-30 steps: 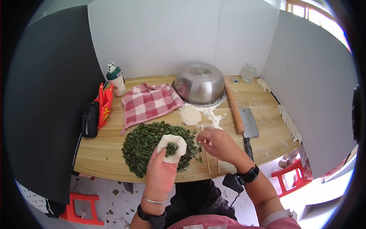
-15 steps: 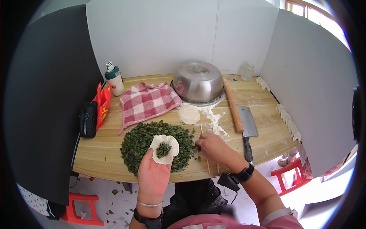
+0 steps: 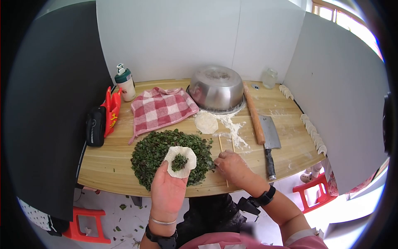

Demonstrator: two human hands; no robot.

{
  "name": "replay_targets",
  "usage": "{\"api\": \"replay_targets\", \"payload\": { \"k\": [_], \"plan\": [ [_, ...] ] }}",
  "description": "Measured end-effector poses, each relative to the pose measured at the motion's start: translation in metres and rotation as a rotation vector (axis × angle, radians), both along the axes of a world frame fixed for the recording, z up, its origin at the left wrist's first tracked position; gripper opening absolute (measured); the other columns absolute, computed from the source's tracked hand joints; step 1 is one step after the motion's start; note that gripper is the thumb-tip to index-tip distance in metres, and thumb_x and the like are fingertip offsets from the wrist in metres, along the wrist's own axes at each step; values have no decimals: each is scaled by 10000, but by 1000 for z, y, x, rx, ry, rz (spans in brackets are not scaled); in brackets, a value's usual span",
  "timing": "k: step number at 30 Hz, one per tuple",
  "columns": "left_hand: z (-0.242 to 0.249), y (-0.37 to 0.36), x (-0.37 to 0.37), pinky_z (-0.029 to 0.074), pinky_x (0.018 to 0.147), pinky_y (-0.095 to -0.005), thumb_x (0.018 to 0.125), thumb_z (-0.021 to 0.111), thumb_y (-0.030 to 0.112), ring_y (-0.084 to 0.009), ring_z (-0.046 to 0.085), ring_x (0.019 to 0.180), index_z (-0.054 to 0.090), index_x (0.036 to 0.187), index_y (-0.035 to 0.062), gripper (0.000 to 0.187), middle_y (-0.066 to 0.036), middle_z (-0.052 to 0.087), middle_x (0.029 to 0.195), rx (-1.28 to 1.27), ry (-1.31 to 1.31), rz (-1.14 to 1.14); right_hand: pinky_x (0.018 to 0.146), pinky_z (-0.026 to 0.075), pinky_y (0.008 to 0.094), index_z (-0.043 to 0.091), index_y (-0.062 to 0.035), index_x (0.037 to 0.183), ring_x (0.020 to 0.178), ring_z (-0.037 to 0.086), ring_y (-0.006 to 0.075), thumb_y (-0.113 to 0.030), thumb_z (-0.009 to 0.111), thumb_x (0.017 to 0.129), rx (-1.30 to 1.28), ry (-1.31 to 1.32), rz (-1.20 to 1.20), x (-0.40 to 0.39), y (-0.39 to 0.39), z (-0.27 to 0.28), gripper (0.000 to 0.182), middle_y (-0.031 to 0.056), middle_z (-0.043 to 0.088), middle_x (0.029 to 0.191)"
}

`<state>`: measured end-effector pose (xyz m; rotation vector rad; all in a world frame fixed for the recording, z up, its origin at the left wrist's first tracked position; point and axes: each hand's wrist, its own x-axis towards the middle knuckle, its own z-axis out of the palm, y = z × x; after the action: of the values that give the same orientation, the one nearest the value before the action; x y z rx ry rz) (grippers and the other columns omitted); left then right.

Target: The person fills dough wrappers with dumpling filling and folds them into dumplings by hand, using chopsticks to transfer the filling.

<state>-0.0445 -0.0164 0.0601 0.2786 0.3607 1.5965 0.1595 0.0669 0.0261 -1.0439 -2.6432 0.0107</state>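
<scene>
Seated at a wooden table, a person supports a dough wrapper on the upturned left hand, thumb along its edge, a small mound of chopped greens at its center. The right hand, fingers curled, is at the right edge of a broad pile of the same greens; whether it grips anything cannot be told. Two chopsticks lie partly hidden beneath that hand. Just beyond the pile, a second wrapper lies flat beside spilled flour, near an upturned steel basin. A rolling pin lies to the right of the basin, with a cleaver alongside, handle toward the person. Dumplings line the table's right edge, and a glass jar stands at the far right corner. At left, a checked cloth is spread behind the pile, near a green-capped bottle, a red bag and a black case. Upright panels enclose the table on three sides; below, leafy scraps dot the floor between two red stools.
</scene>
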Motion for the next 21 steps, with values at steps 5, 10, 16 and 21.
{"api": "replay_targets", "payload": {
  "k": [5,10,16,21],
  "plan": [
    [-4,0,2,406,1050,-381,992,395,195,-242,504,1218,464,1292,-15,372,-113,535,1299,-27,-20,-47,725,491,392,623,-48,757,791,586,302,-110,645,734,-30,125,-9,1,6,-3,70,112,588,762],
    [-8,-3,9,398,1052,-398,983,398,206,-258,501,1223,476,1290,-10,384,-126,539,1303,-47,-4,-72,659,491,373,661,-37,841,710,602,286,-67,644,773,-231,356,-28,3,8,27,76,104,624,754],
    [-10,-3,22,372,1062,-412,996,332,247,-255,475,1244,426,1339,1,432,-116,503,1343,-25,64,-212,679,492,369,680,-28,870,735,611,300,-88,665,790,-330,570,184,-19,-3,74,100,130,625,800],
    [-4,-4,27,349,1068,-416,1001,295,278,-244,439,1273,367,1385,11,473,-103,450,1390,-36,108,-238,706,486,409,674,-24,896,795,606,334,-94,614,827,-330,490,271,-21,-1,71,115,136,622,809]
  ]
}}
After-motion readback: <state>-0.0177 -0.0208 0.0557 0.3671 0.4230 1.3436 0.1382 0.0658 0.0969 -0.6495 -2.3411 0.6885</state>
